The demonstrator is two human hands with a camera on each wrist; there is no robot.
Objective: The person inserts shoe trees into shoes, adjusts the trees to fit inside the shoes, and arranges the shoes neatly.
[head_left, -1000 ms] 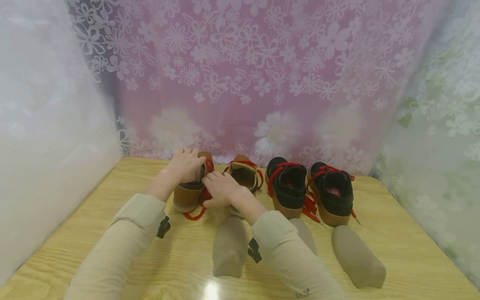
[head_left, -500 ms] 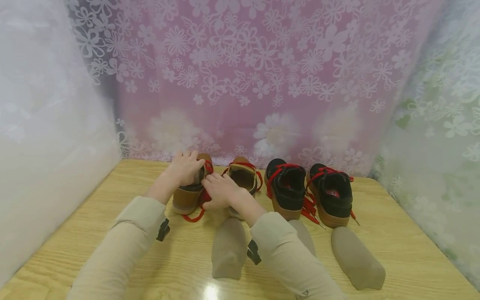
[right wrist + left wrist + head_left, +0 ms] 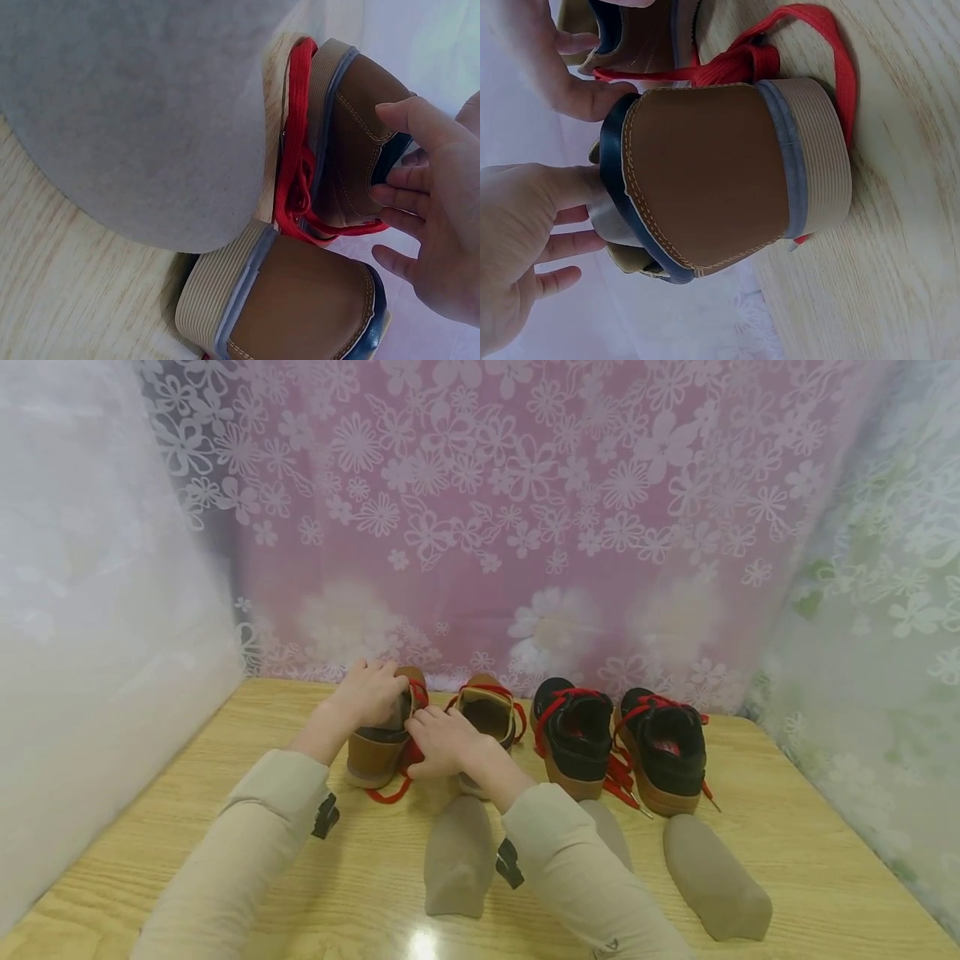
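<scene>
My left hand (image 3: 367,697) is at the opening of the leftmost shoe, a brown one (image 3: 712,165) with a dark collar. In the left wrist view, its thumb and fingers grip a grey shoe insert (image 3: 613,219), partly inside the shoe; the rest is hidden. My right hand (image 3: 446,739) holds the right side of that shoe's collar, as the right wrist view shows with the thumb (image 3: 409,120) on the outside. Red laces (image 3: 392,793) trail beside it. A second brown shoe (image 3: 487,706) stands just right, partly behind my right hand.
Two black shoes (image 3: 573,739) with red laces stand farther right. Grey shoe inserts lie on the wooden table: one in the middle (image 3: 459,860), one at right (image 3: 716,877), one partly under my right sleeve (image 3: 607,831). A pink floral curtain (image 3: 480,527) hangs behind.
Both hands stay at the leftmost shoe with almost the same hold. The left hand shifts only slightly; the shoes and loose inserts keep their places.
</scene>
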